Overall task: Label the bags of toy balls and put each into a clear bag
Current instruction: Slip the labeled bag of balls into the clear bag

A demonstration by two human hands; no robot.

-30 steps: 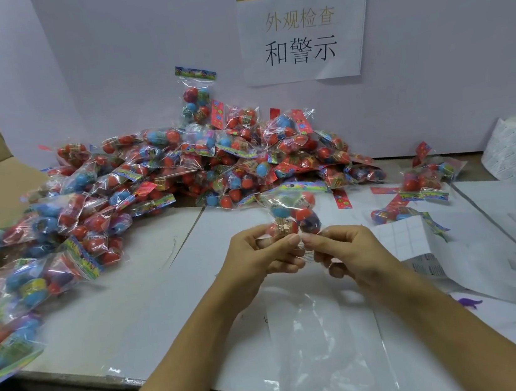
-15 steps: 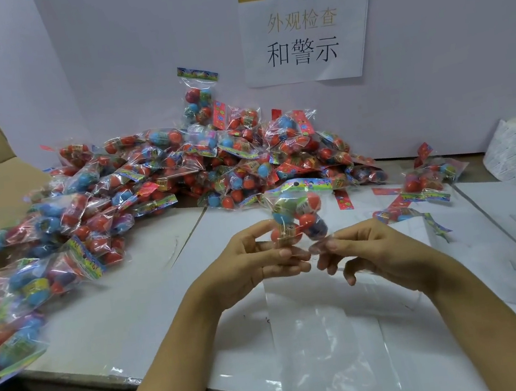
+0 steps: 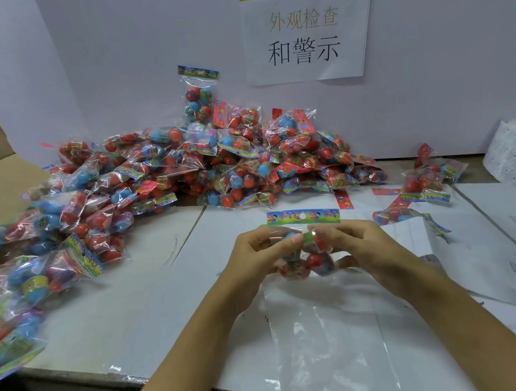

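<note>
Gripping the bag of balls (image 3: 306, 248) upright, header up: left hand (image 3: 258, 254), right hand (image 3: 365, 246).

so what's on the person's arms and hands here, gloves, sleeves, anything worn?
Nothing worn that shows. The left hand and right hand are bare, without gloves, and no rings or wristbands are visible. Both forearms are bare down to the frame's bottom edge, with no sleeve in view. Fingernails look short and unpainted.

Single head view, worn on my head, facing forward and down over table (image 3: 153, 307) toward back wall (image 3: 445, 56). My hands close below lens; wide angle bends edges.
</note>
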